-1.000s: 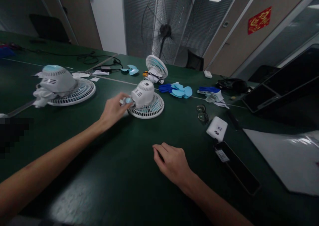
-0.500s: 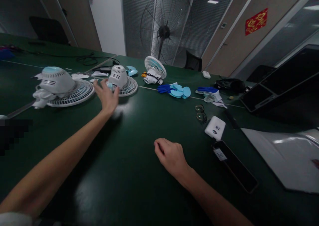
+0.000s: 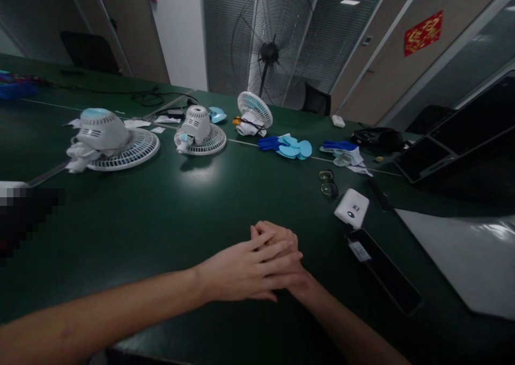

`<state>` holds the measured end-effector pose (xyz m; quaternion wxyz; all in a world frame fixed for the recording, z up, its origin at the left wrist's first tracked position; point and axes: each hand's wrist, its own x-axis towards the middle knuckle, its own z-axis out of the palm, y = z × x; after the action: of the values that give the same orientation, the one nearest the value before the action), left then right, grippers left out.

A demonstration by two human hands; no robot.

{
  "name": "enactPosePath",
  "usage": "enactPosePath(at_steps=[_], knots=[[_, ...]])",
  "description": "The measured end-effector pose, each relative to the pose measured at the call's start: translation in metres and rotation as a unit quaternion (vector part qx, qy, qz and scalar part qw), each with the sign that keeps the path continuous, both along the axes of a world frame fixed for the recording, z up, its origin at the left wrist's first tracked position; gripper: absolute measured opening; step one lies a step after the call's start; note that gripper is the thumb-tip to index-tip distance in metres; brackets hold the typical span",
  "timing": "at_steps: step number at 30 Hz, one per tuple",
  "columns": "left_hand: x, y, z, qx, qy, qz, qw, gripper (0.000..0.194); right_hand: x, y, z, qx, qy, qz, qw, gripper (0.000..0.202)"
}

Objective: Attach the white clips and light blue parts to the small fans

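Resting loosely spread across the half-hidden right hand, whose grip I cannot tell, the left hand holds no object; the middle fan sits grille-down on the table, and an outward right-forearm swing could knock the phone.

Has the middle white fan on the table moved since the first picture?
Yes: the middle fan has moved left, farther from the blue glove and nearer the left fan.

Green tabletop lies open — fans block behind.
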<state>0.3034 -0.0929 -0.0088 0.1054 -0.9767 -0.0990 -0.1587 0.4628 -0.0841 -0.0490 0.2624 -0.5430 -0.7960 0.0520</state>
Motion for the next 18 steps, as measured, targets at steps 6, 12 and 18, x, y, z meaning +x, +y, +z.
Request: enactPosePath(at_steps=[6, 12, 18], knots=[[0.020, -0.027, 0.007, 0.027, -0.012, -0.103, 0.994, 0.071, -0.001, 0.002, 0.010, -0.083, -0.004, -0.063, 0.995, 0.036], [-0.033, 0.008, 0.002, -0.040, -0.027, 0.057, 0.997, 0.063, 0.004, 0.000, 0.011, -0.110, 0.011, -0.038, 0.993, 0.030], [-0.224, 0.089, 0.015, 0.092, -0.262, 0.512, 0.813, 0.047, 0.002, -0.004, 0.021, -0.124, 0.037, -0.010, 0.992, 0.033]])
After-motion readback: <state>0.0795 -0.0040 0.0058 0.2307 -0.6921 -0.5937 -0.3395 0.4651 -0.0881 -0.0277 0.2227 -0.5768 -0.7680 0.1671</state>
